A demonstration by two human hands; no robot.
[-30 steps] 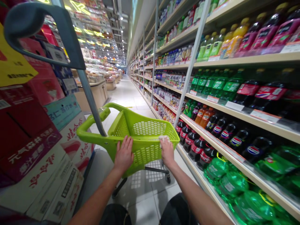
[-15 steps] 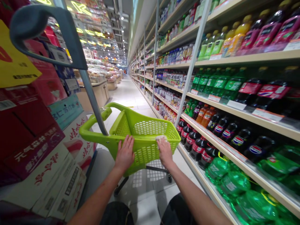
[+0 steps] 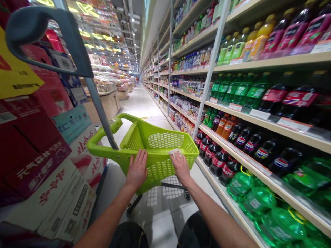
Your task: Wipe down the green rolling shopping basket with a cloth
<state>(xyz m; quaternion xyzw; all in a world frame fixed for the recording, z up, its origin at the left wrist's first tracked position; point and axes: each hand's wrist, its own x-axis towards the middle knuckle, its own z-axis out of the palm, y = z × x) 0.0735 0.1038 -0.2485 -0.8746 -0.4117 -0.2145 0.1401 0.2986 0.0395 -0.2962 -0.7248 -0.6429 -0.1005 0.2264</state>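
Observation:
A lime-green shopping cart basket (image 3: pixel 160 172) with perforated walls stands side-on before me. Flat against its near wall, just under the rim, lies my left hand (image 3: pixel 138 167) with the fingers stretched out. My right hand (image 3: pixel 181 167) is at the near rim, farther right, its fingers pressed on a crumpled whitish cloth (image 3: pixel 175 151). The cloth rests over the rim, partly covered by my fingers. A grey pole with a dark grey looped handle (image 3: pixel 89 67) rises at the cart's left end.
On the right, shelves (image 3: pixel 258 119) hold rows of drink bottles, with large green bottles (image 3: pixel 279 224) at the bottom. Stacked drink cartons (image 3: pixel 33 151) stand close on the left. A tiled aisle (image 3: pixel 131 103) runs ahead past wooden display counters (image 3: pixel 103 103).
My right hand has slid slightly left along the rim with the cloth. The left hand stays at about the same spot on the basket wall.

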